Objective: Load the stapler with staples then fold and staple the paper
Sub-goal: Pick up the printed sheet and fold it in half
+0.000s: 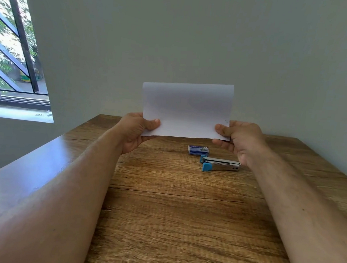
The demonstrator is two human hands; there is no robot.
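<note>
A white sheet of paper [186, 109] is held upright above the far part of the wooden table [172, 214]; it looks folded, with a rounded top edge. My left hand [136, 131] pinches its lower left corner and my right hand [239, 139] pinches its lower right corner, thumbs on the near side. Below the paper, a small blue staple box [198, 150] lies on the table. Just in front of it lies a metal stapler [219, 165] with blue plastic ends, on its side, its right end behind my right hand.
A plain grey-green wall stands right behind the table's far edge. A barred window [11, 46] with a sill is at the left. The table's left edge runs diagonally under my left forearm.
</note>
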